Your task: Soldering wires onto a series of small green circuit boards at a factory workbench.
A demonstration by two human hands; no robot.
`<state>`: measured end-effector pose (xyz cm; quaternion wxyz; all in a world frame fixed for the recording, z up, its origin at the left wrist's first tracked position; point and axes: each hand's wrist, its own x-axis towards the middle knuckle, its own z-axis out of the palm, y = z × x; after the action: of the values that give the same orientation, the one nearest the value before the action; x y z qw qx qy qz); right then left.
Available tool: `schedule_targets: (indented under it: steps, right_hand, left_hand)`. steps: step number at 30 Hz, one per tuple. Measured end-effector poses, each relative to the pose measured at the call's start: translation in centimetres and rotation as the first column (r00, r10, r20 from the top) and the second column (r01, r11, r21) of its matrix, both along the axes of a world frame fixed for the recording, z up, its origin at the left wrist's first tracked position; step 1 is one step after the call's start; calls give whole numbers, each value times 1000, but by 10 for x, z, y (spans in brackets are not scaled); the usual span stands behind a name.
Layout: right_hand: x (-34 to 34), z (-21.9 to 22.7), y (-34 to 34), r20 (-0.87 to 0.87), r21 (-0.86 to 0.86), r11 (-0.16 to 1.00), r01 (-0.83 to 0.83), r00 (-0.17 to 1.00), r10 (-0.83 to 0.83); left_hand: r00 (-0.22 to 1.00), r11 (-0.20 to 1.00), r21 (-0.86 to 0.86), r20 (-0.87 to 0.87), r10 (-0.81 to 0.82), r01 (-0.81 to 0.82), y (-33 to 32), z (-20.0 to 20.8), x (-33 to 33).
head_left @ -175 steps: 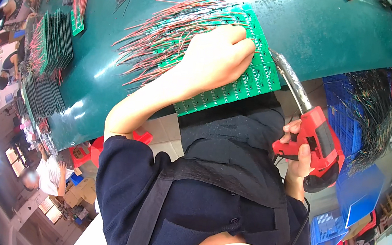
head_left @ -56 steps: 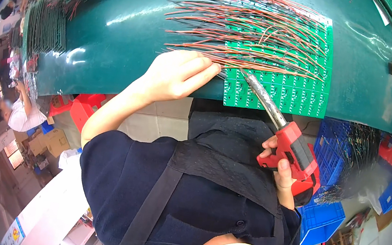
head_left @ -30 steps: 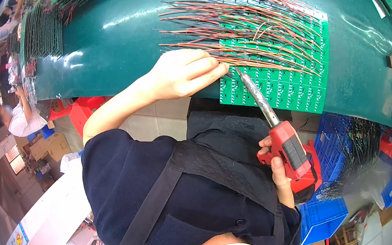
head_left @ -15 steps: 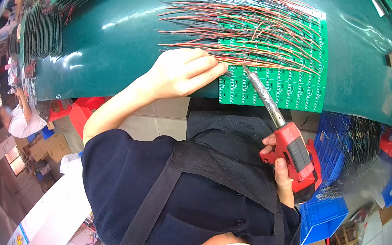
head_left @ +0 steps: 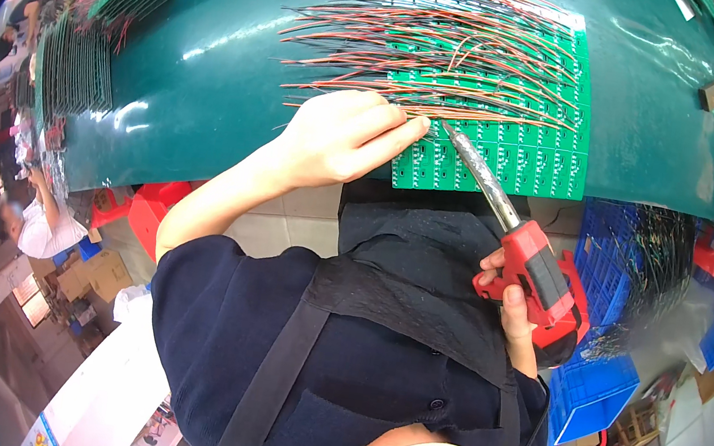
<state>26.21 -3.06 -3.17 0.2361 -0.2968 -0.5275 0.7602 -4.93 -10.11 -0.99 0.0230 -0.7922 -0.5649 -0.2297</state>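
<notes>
Green circuit board panel (head_left: 510, 157) lies at near edge of dark green bench mat (head_left: 215, 69), red/black wire leads (head_left: 426, 43) fanned over it. Left hand (head_left: 341, 135), fingers extended flat, presses wires at panel's left edge; position unchanged vs 0.5 s ago. Right hand (head_left: 514, 293) grips red soldering iron (head_left: 532, 264); tip sits just beside left fingertips, shifted slightly left. Blue crates (head_left: 614, 257) to right.

A green circuit board panel (head_left: 510, 153), ruled into many small repeated units, lies flat on the dark green bench (head_left: 208, 50) in the upper middle of the frame, its near edge at the bench edge. Thin red and black wires (head_left: 399, 39) fan leftward off it in rows. A soldering iron (head_left: 518, 235) with a red handle and long metal barrel slants up-left from centre right, its tip on the panel's lower left part.
</notes>
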Motion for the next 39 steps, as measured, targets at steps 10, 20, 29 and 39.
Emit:
schedule_targets:
  steps: [10, 20, 29, 39]
  right_hand:
    - [-1, 7, -2, 204, -81, 997, -14, 978, 31]
    - [-4, 9, 6, -18, -48, 997, 54, 998, -55]
    - [1, 8, 7, 3, -56, 996, 73, 997, -73]
    - [11, -1, 0, 30, -58, 997, 56, 998, -54]
  left_hand:
    - [998, 998, -52, -53, 24, -27, 2, 0, 2]
    - [996, 998, -53, -89, 23, -28, 4, 1, 2]
    - [998, 998, -42, -37, 45, -46, 6, -5, 3]
    - [1000, 1000, 6, -12, 0, 0, 18, -3, 13]
